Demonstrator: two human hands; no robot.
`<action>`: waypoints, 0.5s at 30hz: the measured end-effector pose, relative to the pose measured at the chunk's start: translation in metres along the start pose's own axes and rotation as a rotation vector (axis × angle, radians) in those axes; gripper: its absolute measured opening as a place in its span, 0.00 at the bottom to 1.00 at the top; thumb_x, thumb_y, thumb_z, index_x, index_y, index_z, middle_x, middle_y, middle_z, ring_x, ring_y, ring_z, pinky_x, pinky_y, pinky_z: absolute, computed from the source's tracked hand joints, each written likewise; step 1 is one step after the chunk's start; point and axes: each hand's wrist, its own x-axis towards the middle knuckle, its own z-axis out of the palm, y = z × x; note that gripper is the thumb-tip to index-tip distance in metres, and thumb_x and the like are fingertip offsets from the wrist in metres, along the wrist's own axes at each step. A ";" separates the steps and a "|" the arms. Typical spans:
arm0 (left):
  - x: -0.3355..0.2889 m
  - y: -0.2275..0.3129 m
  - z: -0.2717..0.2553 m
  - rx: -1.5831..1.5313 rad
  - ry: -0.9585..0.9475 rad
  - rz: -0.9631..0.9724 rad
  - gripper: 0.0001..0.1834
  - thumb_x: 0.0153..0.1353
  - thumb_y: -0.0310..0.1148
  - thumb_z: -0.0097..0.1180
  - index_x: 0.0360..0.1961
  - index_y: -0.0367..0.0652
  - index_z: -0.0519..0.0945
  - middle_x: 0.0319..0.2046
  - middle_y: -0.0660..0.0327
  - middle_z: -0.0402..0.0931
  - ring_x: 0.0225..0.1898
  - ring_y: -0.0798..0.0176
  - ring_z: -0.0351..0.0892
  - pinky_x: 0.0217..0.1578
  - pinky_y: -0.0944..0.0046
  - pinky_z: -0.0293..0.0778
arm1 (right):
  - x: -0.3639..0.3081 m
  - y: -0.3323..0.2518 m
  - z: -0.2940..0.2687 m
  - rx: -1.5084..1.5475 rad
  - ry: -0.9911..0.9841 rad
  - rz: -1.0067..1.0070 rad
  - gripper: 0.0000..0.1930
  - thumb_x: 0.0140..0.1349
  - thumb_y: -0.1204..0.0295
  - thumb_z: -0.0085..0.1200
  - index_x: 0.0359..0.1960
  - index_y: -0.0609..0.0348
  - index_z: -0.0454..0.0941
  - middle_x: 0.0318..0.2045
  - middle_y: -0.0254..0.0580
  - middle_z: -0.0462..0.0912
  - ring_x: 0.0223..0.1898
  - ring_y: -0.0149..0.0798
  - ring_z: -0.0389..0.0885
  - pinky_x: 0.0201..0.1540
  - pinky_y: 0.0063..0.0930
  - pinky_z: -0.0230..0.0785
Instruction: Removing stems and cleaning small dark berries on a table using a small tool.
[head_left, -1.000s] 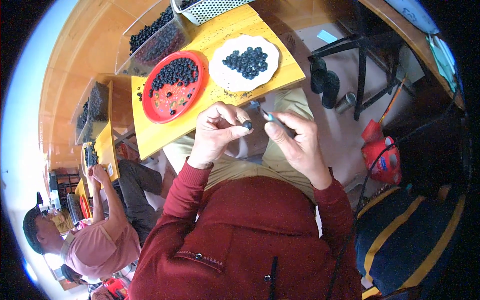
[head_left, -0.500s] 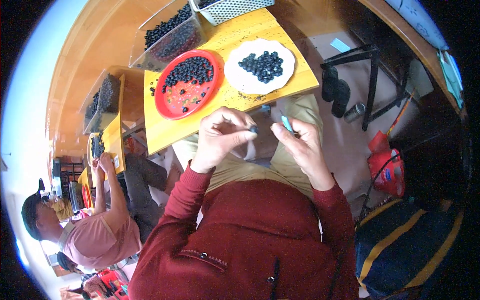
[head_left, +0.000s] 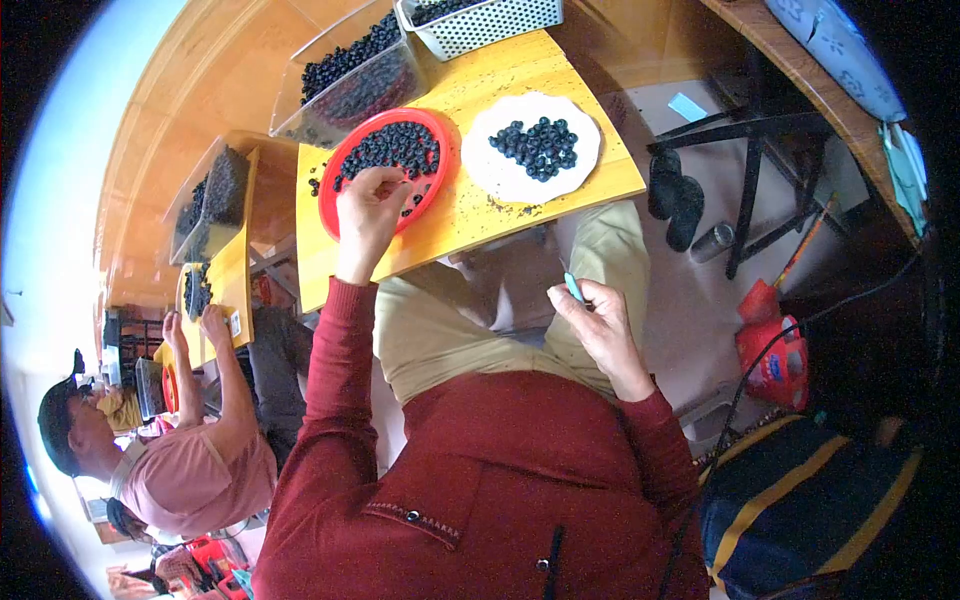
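Note:
Over the near part of a red plate (head_left: 437, 205), my left hand (head_left: 366, 218) is closed in a pinch. What its fingertips hold, if anything, is too small to make out. Small dark round pieces, like berries or beads (head_left: 395, 148), crowd the far part of that plate. My right hand (head_left: 606, 325) grips a slim turquoise-handled tool (head_left: 573, 287) with a thin tip, above my right thigh. To the right of the red plate, a white scalloped plate (head_left: 488, 178) carries a heap of the same dark pieces (head_left: 540, 150).
Both plates stand on a yellow wooden table (head_left: 450, 240), with crumbs scattered on it. Behind them are a clear bin (head_left: 300, 122) and a white perforated basket (head_left: 490, 35), both with dark pieces. A person (head_left: 190, 475) works at another table on the left. Black metal legs (head_left: 750, 190) stand at right.
My left hand has moved away from the right hand, forward and left over the red plate. The dark piece it pinched is no longer visible. My right hand has dropped slightly nearer my body.

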 end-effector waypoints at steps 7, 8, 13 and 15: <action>0.010 0.051 0.055 -0.080 -0.247 0.311 0.08 0.54 0.27 0.65 0.36 0.38 0.84 0.32 0.52 0.82 0.32 0.54 0.84 0.35 0.60 0.78 | -0.008 0.012 -0.002 0.001 0.010 0.080 0.11 0.67 0.70 0.57 0.28 0.65 0.80 0.21 0.20 0.71 0.25 0.17 0.63 0.26 0.18 0.56; 0.014 0.054 0.065 -0.084 -0.283 0.360 0.09 0.53 0.27 0.64 0.37 0.38 0.84 0.33 0.52 0.82 0.34 0.52 0.84 0.36 0.58 0.78 | -0.008 0.014 -0.002 0.007 0.010 0.074 0.11 0.67 0.70 0.57 0.28 0.65 0.80 0.21 0.20 0.71 0.25 0.17 0.63 0.26 0.18 0.56; 0.033 0.067 0.090 0.098 -0.472 0.518 0.13 0.53 0.29 0.64 0.41 0.39 0.84 0.39 0.53 0.81 0.41 0.49 0.81 0.45 0.57 0.76 | -0.011 0.014 -0.003 0.042 0.027 0.082 0.11 0.66 0.71 0.57 0.28 0.65 0.79 0.21 0.21 0.71 0.25 0.18 0.63 0.26 0.19 0.57; 0.035 0.072 0.093 0.107 -0.475 0.551 0.13 0.53 0.29 0.64 0.41 0.39 0.84 0.39 0.53 0.81 0.40 0.49 0.81 0.44 0.56 0.76 | -0.013 0.019 -0.006 -0.001 0.038 0.079 0.11 0.66 0.71 0.57 0.27 0.65 0.79 0.21 0.21 0.71 0.25 0.18 0.63 0.25 0.19 0.56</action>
